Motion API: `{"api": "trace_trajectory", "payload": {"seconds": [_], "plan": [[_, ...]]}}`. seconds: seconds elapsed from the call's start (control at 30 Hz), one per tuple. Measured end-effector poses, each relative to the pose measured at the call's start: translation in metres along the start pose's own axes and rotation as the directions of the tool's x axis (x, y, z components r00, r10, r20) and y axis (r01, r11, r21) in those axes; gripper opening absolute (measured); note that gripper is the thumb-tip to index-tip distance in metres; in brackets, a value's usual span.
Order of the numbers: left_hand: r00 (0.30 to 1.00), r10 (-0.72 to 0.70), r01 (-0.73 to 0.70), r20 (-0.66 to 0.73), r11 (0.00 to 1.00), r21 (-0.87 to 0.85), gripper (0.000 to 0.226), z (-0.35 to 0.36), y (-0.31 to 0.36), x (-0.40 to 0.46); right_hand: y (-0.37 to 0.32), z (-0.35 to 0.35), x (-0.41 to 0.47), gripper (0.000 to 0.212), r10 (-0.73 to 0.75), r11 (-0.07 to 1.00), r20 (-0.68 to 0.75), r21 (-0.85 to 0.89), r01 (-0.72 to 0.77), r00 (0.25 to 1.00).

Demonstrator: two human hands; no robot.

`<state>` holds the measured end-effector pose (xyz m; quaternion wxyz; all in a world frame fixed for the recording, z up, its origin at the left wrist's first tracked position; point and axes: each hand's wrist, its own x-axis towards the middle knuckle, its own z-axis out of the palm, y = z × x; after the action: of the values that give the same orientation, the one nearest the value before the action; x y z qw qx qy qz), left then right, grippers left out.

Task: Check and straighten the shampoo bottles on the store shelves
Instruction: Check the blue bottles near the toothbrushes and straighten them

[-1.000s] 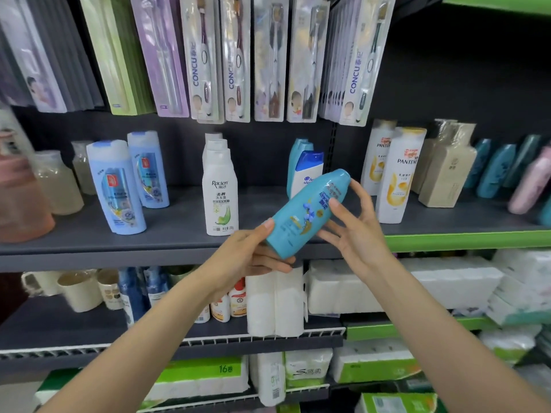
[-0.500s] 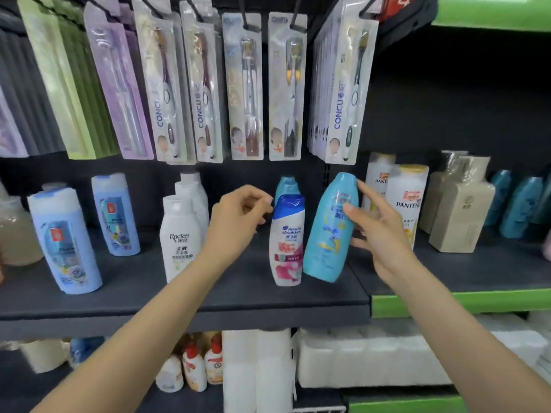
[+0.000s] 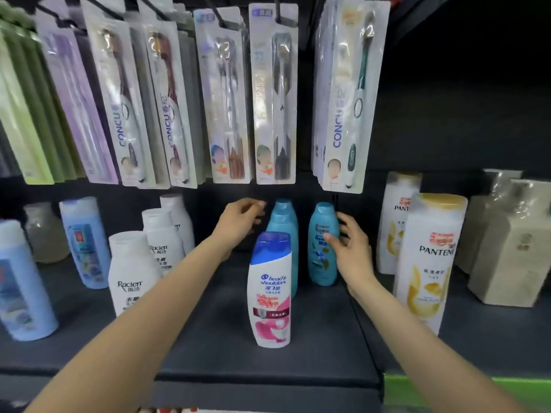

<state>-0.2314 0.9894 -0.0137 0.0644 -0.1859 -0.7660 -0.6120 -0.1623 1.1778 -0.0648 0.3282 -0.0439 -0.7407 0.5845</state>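
Teal plastic shampoo bottle (image 3: 323,244) went from mid-air to upright on the dark shelf (image 3: 268,338).
Right hand (image 3: 351,248) grips it; left hand (image 3: 238,223), loosely curled, empty at 9 o'clock; other rows unchecked, I'd guess.

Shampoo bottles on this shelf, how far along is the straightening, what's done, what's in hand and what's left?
Looks done: the Head & Shoulders bottle stands upright, label forward, as do the Pantene bottles. In hand: the right hand holds the teal bottle standing on the shelf, beside another teal bottle; the left hand reaches in beside that one. Left, likely: the pale blue bottles lean and sit unevenly.
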Motion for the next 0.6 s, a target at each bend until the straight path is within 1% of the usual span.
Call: {"api": "trace_trajectory", "payload": {"seconds": [0.13,0.27,0.37,0.5,0.6], "plan": [[0.994,-0.054,0.058,0.095,0.997,-0.045,0.015,0.008,0.003,0.019,0.013,0.012,0.023,0.047,-0.001,0.999,0.031,0.038,0.0,1.0],[0.991,-0.012,0.016,0.134,0.999,-0.029,0.017,0.015,0.003,0.029,0.022,0.024,0.04,0.048,-0.004,0.997,0.074,0.079,-0.002,0.997],[0.987,0.02,-0.012,0.16,0.999,-0.048,0.014,0.019,0.002,0.032,0.023,0.031,0.049,0.048,-0.034,0.998,0.105,0.056,0.028,0.994],[0.985,0.073,-0.059,0.155,0.994,-0.093,0.02,0.019,-0.002,0.033,0.016,0.032,0.064,0.052,-0.054,0.998,0.087,0.026,0.052,0.995],[0.983,0.092,-0.071,0.159,0.988,-0.135,0.019,0.018,-0.004,0.031,0.011,0.033,0.072,0.046,-0.067,0.996,0.136,-0.042,0.073,0.988]]}}
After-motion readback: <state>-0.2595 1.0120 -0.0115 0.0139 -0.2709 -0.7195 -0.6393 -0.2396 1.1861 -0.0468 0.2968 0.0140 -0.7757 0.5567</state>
